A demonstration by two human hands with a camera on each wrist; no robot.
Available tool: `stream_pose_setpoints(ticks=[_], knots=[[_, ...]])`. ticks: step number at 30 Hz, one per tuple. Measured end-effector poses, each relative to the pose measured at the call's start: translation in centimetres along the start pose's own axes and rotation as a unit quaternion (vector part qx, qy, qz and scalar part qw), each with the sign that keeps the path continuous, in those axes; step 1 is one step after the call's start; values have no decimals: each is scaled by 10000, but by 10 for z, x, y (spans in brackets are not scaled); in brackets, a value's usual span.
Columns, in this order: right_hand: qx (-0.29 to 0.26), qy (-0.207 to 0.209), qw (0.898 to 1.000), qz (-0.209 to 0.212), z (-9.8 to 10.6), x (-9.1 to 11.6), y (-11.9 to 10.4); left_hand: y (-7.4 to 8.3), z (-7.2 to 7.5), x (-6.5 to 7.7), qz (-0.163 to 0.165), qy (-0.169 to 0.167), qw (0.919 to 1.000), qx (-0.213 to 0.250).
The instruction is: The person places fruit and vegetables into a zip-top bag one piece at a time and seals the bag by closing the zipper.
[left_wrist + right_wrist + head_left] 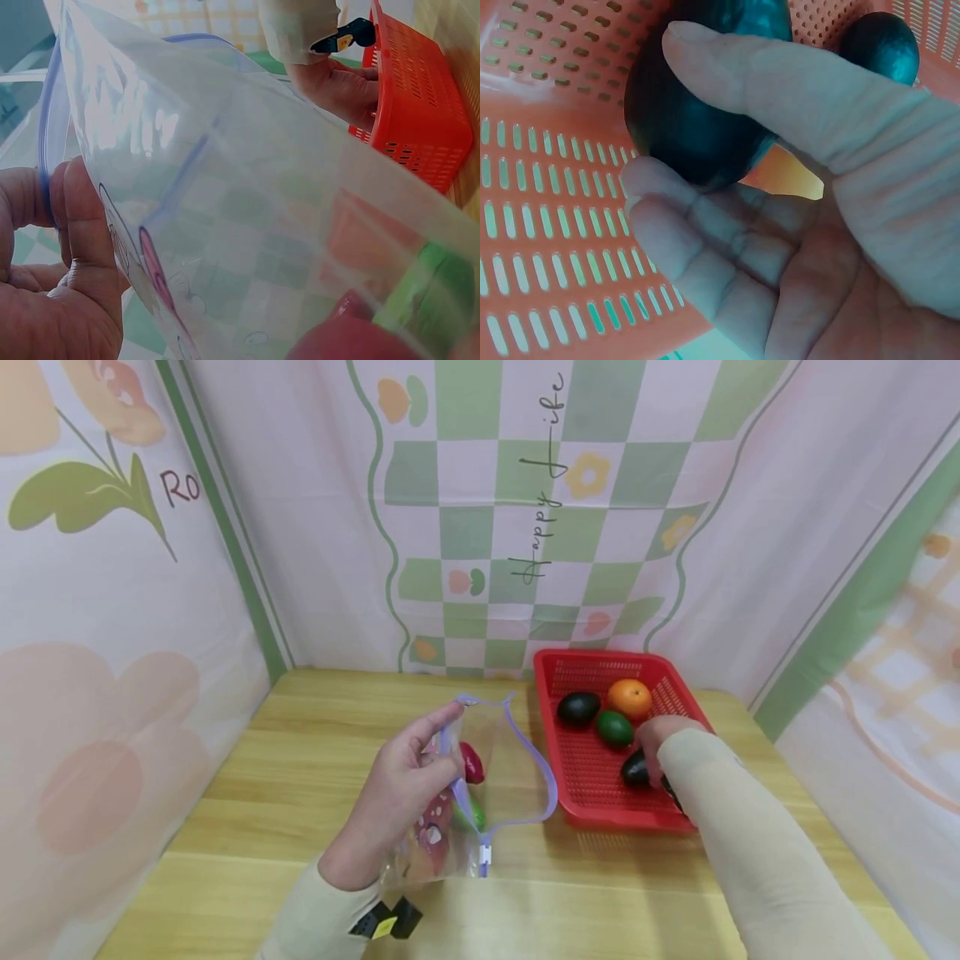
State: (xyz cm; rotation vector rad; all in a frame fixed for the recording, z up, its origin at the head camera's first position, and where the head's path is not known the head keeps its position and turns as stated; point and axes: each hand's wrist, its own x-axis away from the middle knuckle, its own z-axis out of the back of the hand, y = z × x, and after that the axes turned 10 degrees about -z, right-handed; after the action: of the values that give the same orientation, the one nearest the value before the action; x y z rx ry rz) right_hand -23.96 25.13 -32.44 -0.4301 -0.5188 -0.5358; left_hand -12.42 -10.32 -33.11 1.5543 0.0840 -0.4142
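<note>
My left hand (405, 777) pinches the purple zip rim of a clear plastic zip bag (513, 760), its mouth spread open toward the basket. Inside the bag lie a dark red piece (471, 763) and a green piece (471, 812), blurred through the plastic in the left wrist view. Over in the red basket (549, 752), my right hand (780, 217) holds a dark, egg-shaped avocado (697, 112), thumb on top and fingers curled beneath. Beside it in the basket are a second dark avocado (578, 708), a green oval fruit (615, 727) and an orange (630, 698).
The basket stands at the right of the wooden table (315, 727), its slotted wall (420, 97) close to the bag. A white zip slider (485, 855) sits at the bag's near corner. Patterned curtains (517, 527) hang behind and on both sides.
</note>
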Motion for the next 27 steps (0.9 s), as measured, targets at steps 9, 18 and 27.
stream_pose_setpoints(ticks=[9, 18, 27], knots=[[743, -20, 9970, 202, 1, -10, 0, 0, 0, 0, 32, 48, 10000, -41], [1529, -148, 9879, 217, 2, -25, -6, 2, 0, 0, 47, 38, 10000, -43], [2124, -426, 9733, 758, 5, -40, -18, 1, -1, 0, -31, 14, 9999, -104]])
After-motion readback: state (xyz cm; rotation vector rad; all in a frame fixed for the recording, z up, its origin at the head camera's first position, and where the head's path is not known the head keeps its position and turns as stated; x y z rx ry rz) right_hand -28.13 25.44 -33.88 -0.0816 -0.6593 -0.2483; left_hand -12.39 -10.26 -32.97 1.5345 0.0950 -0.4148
